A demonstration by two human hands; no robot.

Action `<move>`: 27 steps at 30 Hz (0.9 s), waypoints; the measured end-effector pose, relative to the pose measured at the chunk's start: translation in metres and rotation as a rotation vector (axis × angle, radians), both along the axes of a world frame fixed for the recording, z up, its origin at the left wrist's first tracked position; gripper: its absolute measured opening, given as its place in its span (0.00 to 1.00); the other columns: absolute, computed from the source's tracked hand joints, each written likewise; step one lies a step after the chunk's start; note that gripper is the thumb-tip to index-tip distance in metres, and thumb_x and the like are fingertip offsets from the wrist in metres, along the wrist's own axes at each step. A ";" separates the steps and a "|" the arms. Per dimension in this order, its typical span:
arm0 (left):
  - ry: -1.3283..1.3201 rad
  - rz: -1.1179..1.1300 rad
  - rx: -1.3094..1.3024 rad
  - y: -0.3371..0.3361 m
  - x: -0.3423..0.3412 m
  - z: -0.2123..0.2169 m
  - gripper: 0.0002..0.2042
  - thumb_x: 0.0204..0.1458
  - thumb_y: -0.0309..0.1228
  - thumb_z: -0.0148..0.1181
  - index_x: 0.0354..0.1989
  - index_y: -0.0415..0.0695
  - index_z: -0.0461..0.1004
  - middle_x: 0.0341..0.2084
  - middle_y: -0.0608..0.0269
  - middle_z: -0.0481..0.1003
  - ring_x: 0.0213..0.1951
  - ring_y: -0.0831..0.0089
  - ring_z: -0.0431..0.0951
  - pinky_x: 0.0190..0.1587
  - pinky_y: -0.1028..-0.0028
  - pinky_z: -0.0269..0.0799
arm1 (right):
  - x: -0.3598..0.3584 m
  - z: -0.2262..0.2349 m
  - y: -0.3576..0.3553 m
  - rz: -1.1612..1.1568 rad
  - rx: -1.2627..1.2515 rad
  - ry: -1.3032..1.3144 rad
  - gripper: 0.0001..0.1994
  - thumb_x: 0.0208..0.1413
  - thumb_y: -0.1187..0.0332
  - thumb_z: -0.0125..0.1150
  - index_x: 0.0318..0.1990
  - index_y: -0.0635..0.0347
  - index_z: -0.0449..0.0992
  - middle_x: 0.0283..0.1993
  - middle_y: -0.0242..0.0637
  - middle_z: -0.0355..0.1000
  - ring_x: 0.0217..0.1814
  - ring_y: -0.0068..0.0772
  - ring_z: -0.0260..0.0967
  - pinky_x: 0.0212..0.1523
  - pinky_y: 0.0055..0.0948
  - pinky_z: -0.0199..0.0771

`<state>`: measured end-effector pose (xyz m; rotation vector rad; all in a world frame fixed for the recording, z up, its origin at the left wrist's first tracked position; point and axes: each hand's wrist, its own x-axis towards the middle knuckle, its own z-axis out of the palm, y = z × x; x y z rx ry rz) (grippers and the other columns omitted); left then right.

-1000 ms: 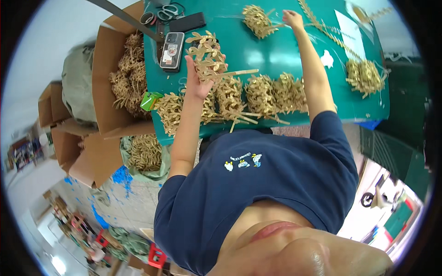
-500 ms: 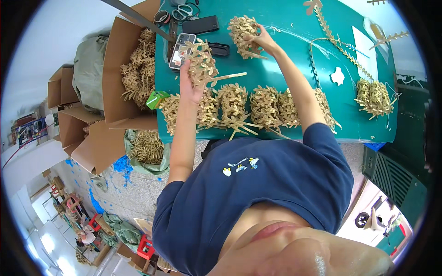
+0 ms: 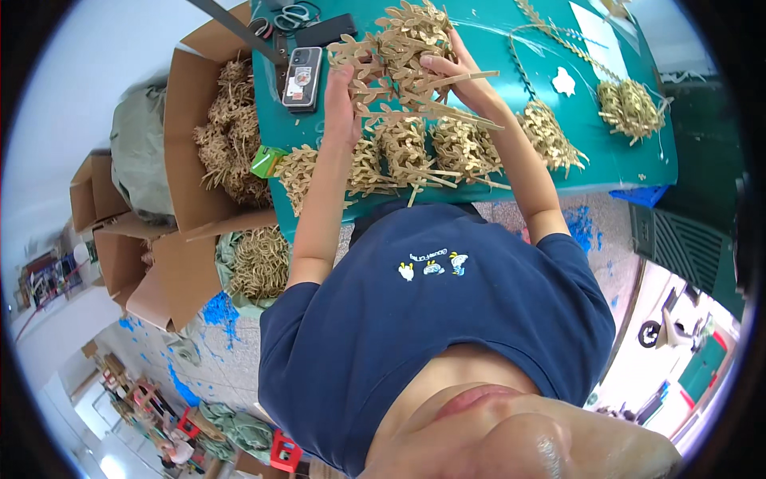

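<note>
My left hand (image 3: pixel 341 108) is closed on the left side of a bundle of gold leaf trim (image 3: pixel 365 76), lifted over the table. My right hand (image 3: pixel 467 80) grips a second leaf-trim bundle (image 3: pixel 415 40), its thumb lying across the leaves. The two bundles are side by side and seem to touch; where one ends and the other begins is hard to tell. Loose strip ends stick out to the right below them. Beneath my hands, along the near table edge, lies a row of similar gold bundles (image 3: pixel 403 148), partly hidden by my forearms.
On the green table (image 3: pixel 511 72) lie a phone in a clear case (image 3: pixel 303 77), a black phone (image 3: pixel 325 30), scissors (image 3: pixel 295 16) and a small green box (image 3: pixel 267 162). More bundles (image 3: pixel 630 110) sit at the right. A cardboard box (image 3: pixel 185 136) of gold trim stands left.
My left hand has carried its bundle rightward, off the phone, up against the bundle in my right hand. The right-hand bundle has come up off the table. The whole view has shifted slightly.
</note>
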<state>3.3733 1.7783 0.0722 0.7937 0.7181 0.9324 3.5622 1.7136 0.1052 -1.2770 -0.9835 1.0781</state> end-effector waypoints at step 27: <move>0.118 -0.138 0.396 -0.005 0.015 -0.008 0.26 0.56 0.43 0.51 0.60 0.45 0.54 0.50 0.61 0.66 0.48 0.75 0.68 0.46 0.76 0.67 | -0.021 -0.005 -0.014 -0.189 0.042 -0.137 0.44 0.47 0.56 0.63 0.66 0.53 0.38 0.57 0.50 0.60 0.56 0.38 0.62 0.51 0.36 0.69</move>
